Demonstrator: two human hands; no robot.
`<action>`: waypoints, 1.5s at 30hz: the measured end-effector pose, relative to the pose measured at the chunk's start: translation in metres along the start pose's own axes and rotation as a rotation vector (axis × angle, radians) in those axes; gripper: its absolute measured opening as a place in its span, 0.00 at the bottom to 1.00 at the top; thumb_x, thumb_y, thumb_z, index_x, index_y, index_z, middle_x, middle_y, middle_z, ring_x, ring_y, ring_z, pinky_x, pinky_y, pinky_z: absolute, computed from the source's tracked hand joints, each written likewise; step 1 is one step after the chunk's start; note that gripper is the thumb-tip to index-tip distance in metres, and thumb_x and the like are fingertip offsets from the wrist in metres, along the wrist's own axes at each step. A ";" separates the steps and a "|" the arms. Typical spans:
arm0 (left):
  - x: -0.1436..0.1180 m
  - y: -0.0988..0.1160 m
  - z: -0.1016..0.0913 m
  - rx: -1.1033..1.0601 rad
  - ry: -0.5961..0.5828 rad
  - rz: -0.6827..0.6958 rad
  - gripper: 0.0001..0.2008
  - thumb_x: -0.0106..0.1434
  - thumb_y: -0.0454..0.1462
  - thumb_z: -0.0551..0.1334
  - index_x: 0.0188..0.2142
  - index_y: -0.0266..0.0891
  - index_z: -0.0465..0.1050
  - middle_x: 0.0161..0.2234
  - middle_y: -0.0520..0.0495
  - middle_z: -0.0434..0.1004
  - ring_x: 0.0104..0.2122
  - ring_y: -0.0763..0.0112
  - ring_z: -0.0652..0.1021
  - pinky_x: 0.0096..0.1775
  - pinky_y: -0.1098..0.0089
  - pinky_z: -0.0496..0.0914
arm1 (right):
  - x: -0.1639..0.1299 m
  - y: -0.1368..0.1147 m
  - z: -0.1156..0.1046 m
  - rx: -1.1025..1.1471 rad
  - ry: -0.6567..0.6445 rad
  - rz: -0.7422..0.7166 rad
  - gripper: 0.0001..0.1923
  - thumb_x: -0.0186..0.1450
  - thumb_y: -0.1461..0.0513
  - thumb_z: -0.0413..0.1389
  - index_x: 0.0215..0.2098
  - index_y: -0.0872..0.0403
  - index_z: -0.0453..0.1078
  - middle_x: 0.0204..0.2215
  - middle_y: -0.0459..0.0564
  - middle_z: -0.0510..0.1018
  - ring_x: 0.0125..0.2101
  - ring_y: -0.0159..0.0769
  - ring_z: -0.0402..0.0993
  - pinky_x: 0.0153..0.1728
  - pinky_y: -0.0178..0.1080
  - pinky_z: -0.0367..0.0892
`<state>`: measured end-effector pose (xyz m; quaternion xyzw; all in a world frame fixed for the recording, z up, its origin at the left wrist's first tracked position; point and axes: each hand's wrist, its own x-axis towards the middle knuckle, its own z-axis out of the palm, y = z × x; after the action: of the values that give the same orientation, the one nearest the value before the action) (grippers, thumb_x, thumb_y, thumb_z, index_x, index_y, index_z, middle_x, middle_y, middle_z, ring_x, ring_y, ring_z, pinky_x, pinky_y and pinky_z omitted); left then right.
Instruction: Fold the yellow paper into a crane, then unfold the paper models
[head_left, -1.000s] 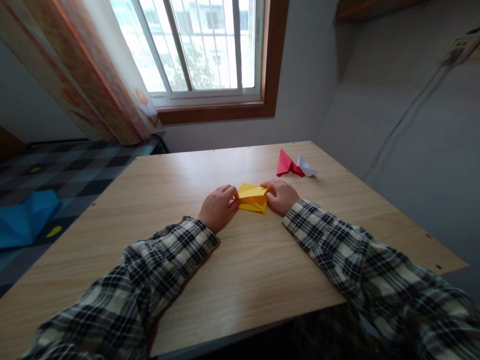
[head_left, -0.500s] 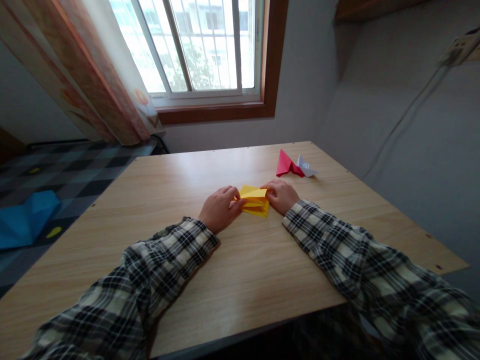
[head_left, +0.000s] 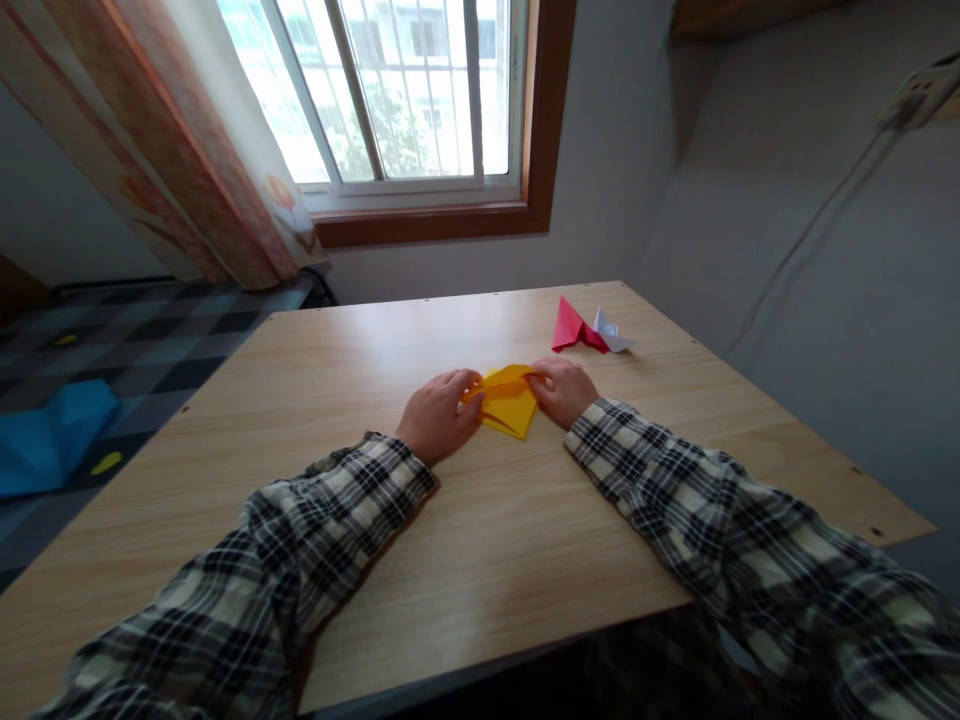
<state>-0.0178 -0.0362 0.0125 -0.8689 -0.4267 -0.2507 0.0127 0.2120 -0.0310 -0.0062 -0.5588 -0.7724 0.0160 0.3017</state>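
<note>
A folded piece of yellow paper [head_left: 511, 402] is held between my two hands over the middle of the wooden table [head_left: 480, 560]. One corner of it points toward me, and its upper edge is bent into a raised flap. My left hand [head_left: 441, 415] pinches the paper's left side between thumb and fingers. At the right side, my right hand [head_left: 562, 388] is closed on the upper corner, its fingertips partly hidden by the paper. Both sleeves are checked black and white.
Beyond my right hand lie a red folded paper [head_left: 574, 328] and a white folded paper [head_left: 613, 332], touching or nearly so. A blue folded paper [head_left: 56, 435] rests on the checked cloth [head_left: 172, 335] left of the table. A window [head_left: 397, 100] is behind.
The yellow paper's layers, which stood apart with a gap facing me, now show a flatter front face with its corner lower. Both hands keep their grip in nearly the same place.
</note>
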 end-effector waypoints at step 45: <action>0.004 -0.004 -0.001 0.087 -0.059 -0.203 0.16 0.63 0.36 0.55 0.48 0.43 0.76 0.35 0.46 0.79 0.36 0.62 0.76 0.36 0.65 0.67 | -0.003 -0.001 0.005 0.130 0.066 -0.195 0.10 0.68 0.63 0.52 0.33 0.55 0.75 0.31 0.52 0.79 0.33 0.38 0.73 0.38 0.39 0.65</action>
<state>-0.0196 -0.0311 0.0143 -0.8270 -0.5230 -0.2061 0.0123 0.2090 -0.0328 -0.0110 -0.4604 -0.8102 0.0181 0.3624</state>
